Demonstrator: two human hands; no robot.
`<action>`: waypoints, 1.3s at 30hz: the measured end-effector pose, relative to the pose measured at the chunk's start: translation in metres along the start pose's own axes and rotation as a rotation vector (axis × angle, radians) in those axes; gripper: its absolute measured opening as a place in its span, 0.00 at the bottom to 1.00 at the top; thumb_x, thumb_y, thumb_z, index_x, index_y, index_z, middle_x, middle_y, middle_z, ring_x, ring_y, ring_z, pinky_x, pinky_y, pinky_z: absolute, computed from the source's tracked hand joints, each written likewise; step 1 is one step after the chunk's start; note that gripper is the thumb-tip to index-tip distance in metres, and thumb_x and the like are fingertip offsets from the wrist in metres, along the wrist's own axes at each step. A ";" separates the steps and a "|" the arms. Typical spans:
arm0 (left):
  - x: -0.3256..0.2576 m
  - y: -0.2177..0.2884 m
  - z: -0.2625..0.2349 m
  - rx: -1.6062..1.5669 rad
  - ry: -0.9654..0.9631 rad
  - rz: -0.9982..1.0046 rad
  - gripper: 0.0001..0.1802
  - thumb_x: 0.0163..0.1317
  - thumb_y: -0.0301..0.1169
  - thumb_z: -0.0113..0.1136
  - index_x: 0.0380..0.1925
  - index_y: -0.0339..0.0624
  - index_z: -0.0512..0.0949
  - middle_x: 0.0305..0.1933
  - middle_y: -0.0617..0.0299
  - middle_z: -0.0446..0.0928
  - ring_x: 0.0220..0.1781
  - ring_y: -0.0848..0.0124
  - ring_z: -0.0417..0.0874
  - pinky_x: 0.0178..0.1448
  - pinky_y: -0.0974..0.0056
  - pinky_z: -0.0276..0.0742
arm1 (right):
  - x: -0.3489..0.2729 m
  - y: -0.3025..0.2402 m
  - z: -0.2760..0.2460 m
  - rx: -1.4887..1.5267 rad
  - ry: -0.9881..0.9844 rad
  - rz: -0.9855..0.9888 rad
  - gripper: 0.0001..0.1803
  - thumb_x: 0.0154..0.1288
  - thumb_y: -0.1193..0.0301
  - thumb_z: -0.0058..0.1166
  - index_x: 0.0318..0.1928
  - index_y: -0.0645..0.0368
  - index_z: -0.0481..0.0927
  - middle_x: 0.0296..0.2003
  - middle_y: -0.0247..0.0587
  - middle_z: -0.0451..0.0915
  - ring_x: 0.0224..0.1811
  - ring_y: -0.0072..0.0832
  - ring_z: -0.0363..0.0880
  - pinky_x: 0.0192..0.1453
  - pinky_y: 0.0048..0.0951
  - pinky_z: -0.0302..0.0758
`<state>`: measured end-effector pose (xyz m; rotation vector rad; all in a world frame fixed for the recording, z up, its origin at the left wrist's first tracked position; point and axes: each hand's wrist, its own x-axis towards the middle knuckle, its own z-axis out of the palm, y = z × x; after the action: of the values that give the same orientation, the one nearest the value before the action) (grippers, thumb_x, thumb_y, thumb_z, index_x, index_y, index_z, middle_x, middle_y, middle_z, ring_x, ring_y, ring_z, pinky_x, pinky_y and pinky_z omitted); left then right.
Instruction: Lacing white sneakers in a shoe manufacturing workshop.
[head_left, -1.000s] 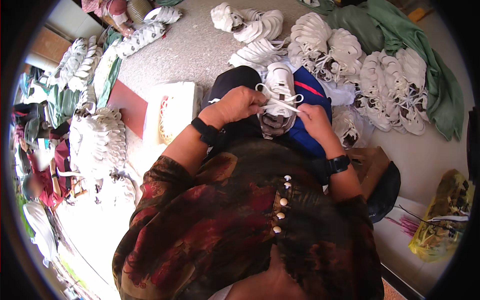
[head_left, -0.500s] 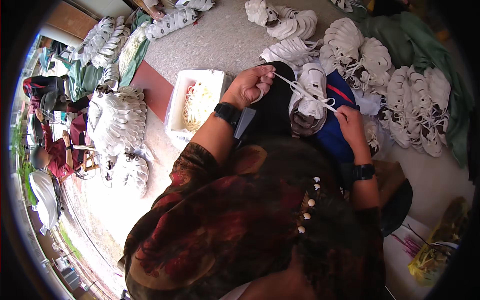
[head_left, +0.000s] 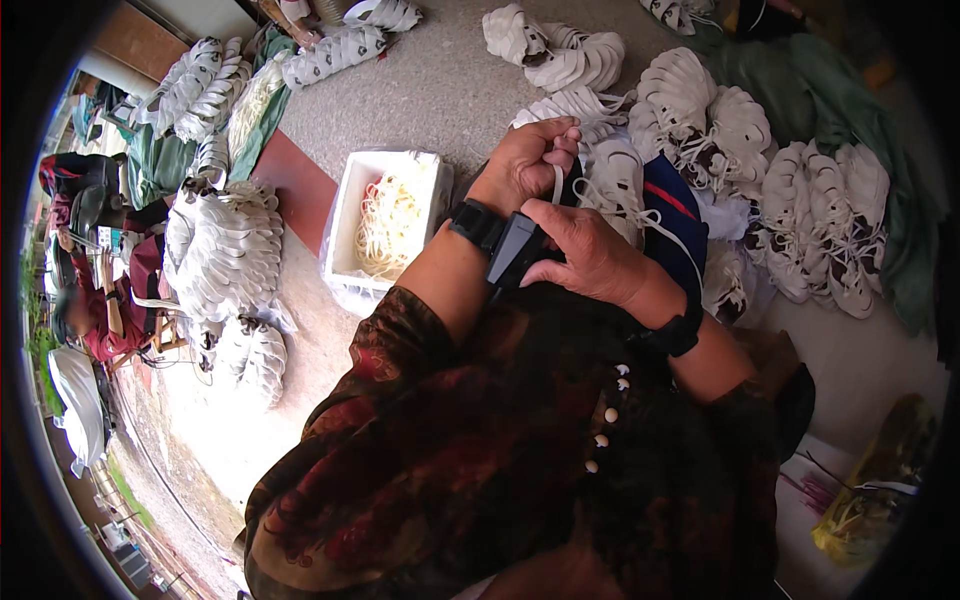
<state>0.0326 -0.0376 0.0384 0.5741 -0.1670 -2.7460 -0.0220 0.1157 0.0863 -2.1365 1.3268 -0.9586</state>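
Head view. The left hand [head_left: 528, 158] is sitting in the upper centre of the frame, curled into a closed fist around a white lace [head_left: 556, 183] that is running down out of the fist. The right hand [head_left: 590, 255] is lying just below and to the right of it, palm down, fingers bent over the black lap area; whether it is pinching anything cannot be told, since the fingertips are hidden. A black wrist device [head_left: 514, 250] is showing on the left forearm, touching the right hand's fingers. A black band [head_left: 672, 338] is circling the right wrist.

The white shoe [head_left: 620, 185] being handled is lying just right of the left fist, sole away from the camera, resting on a blue cloth with a red stripe [head_left: 672, 215]. Its loose lace is trailing across that cloth.

To the left of the hands, a white box [head_left: 352, 205] lined with plastic is holding a bundle of pale laces [head_left: 388, 215]. Laced white shoes [head_left: 800, 210] are lying in rows on a green cloth [head_left: 900, 250] at the upper right. More shoe stacks [head_left: 225, 250] are sitting at the left of the frame. A yellow bag [head_left: 875, 490] is lying at the lower right.
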 end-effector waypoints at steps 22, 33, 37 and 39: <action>0.014 -0.036 -0.013 1.009 0.105 0.495 0.06 0.60 0.26 0.50 0.28 0.37 0.74 0.24 0.62 0.75 0.23 0.74 0.73 0.23 0.70 0.68 | -0.008 0.021 0.014 0.876 -0.058 0.383 0.29 0.36 0.78 0.72 0.42 0.60 0.71 0.35 0.26 0.71 0.40 0.16 0.69 0.46 0.21 0.69; 0.007 -0.038 -0.021 2.328 -0.193 1.224 0.05 0.43 0.25 0.53 0.24 0.40 0.73 0.25 0.54 0.74 0.29 0.55 0.78 0.33 0.57 0.75 | -0.025 0.027 0.026 0.983 -0.033 0.478 0.26 0.39 0.78 0.69 0.40 0.58 0.69 0.34 0.27 0.69 0.37 0.15 0.68 0.44 0.19 0.68; 0.014 -0.038 -0.033 2.228 -0.235 1.205 0.03 0.49 0.23 0.53 0.26 0.39 0.74 0.25 0.57 0.74 0.27 0.61 0.77 0.32 0.62 0.75 | -0.023 0.028 0.022 0.734 -0.040 0.317 0.21 0.45 0.75 0.67 0.39 0.59 0.69 0.33 0.28 0.70 0.36 0.14 0.68 0.42 0.19 0.69; 0.004 -0.037 -0.032 0.959 0.068 0.237 0.03 0.58 0.24 0.53 0.30 0.37 0.76 0.26 0.62 0.74 0.25 0.71 0.74 0.31 0.69 0.72 | -0.029 0.037 0.004 0.814 -0.019 0.438 0.16 0.51 0.75 0.61 0.38 0.60 0.69 0.31 0.29 0.71 0.34 0.14 0.68 0.39 0.18 0.68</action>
<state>0.0309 -0.0056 0.0011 0.7920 -1.4620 -2.2687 -0.0495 0.1258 0.0496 -1.1835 1.0632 -1.0404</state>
